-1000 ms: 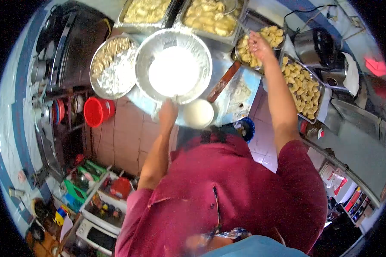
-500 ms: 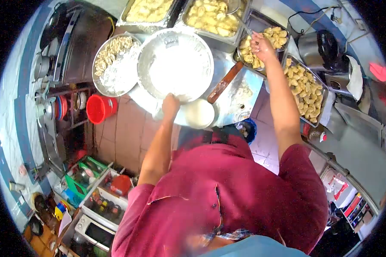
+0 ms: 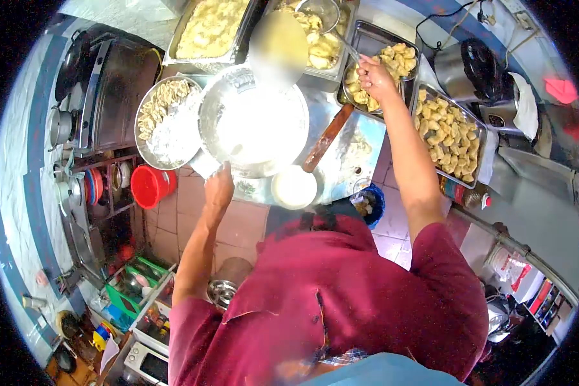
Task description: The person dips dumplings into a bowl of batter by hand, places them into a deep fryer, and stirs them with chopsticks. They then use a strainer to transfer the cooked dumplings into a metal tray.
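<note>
My right hand (image 3: 374,76) is closed round the handle of a skimmer (image 3: 321,14), whose round head is over a tray of pale pieces in liquid (image 3: 321,51). Under that hand is a strainer with a wooden handle (image 3: 328,138), holding fried pieces. My left hand (image 3: 219,186) is at the lower left rim of a large, white-dusted metal bowl (image 3: 254,122); its fingers look pressed together, and what they hold, if anything, is too small to tell. Beside the bowl stand a round pan of floured pieces (image 3: 167,119) and a small bowl of white liquid (image 3: 294,187).
A tray of fried pieces (image 3: 450,135) lies on the right, near a steel pot (image 3: 453,71). Another food tray (image 3: 212,29) stands at the back. On the left are a red bucket (image 3: 153,186) and a dark appliance (image 3: 122,90). A blue bin (image 3: 370,206) is below the table edge.
My left hand has moved left and down along the big bowl's rim. The skimmer's head has shifted left over the tray with my right hand. The view has shifted slightly.
</note>
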A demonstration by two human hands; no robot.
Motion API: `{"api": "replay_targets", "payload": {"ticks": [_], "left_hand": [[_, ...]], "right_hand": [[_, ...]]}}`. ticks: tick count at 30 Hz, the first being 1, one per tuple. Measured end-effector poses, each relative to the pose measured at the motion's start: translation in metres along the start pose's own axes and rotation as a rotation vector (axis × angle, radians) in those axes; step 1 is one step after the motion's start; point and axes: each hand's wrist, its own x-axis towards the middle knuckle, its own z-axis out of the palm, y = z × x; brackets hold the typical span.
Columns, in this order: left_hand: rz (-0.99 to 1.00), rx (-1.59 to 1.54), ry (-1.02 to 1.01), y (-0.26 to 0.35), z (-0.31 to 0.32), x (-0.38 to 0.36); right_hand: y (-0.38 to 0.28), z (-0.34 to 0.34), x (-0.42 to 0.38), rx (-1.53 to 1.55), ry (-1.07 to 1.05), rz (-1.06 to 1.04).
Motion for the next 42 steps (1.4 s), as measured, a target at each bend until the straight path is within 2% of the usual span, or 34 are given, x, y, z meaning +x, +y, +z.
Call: {"api": "replay_targets", "payload": {"ticks": [2,3,6,11,12,16,18,20,22,24,27,32,37,42], "left_hand": [[-0.046,-0.035,-0.011,0.003,-0.008,0.000],[-0.078,-0.129,0.073,0.006,-0.011,0.001],[-0.203,-0.338,0.151,0.014,-0.025,0.014],[-0.204,-0.751,0.207,0.028,-0.065,0.050],[-0.253,-0.804,0.211,0.034,-0.074,0.064],[-0.128,-0.896,0.321,0.047,-0.095,0.153],[-0.096,-0.796,0.329,0.063,-0.119,0.205],[-0.064,-0.832,0.406,0.100,-0.142,0.244],[0.045,-0.709,0.534,0.112,-0.127,0.302],[0.088,-0.586,0.557,0.135,-0.129,0.326],[0.094,-0.470,0.491,0.148,-0.118,0.355],[0.148,-0.355,0.434,0.156,-0.111,0.362],[0.220,-0.307,0.502,0.155,-0.117,0.352],[0.275,-0.097,0.440,0.152,-0.119,0.347]], "right_hand": [[0.002,0.000,0.001,0.001,0.010,0.003],[0.002,0.001,0.000,0.004,0.015,0.007],[-0.002,0.002,-0.005,0.034,0.010,0.031],[-0.006,-0.005,-0.007,0.146,-0.064,0.075],[-0.004,-0.008,-0.008,0.151,-0.067,0.077],[-0.001,-0.019,-0.014,0.197,-0.076,0.071],[-0.002,-0.022,-0.021,0.217,-0.071,0.073],[-0.003,-0.019,-0.029,0.204,-0.051,0.068],[-0.004,-0.020,-0.033,0.186,-0.034,0.076],[-0.005,-0.018,-0.040,0.191,-0.030,0.080],[-0.006,-0.014,-0.047,0.209,-0.036,0.076],[-0.003,-0.016,-0.050,0.209,-0.027,0.110],[-0.002,-0.013,-0.050,0.216,-0.020,0.098],[-0.006,-0.011,-0.051,0.203,-0.003,0.093]]}}
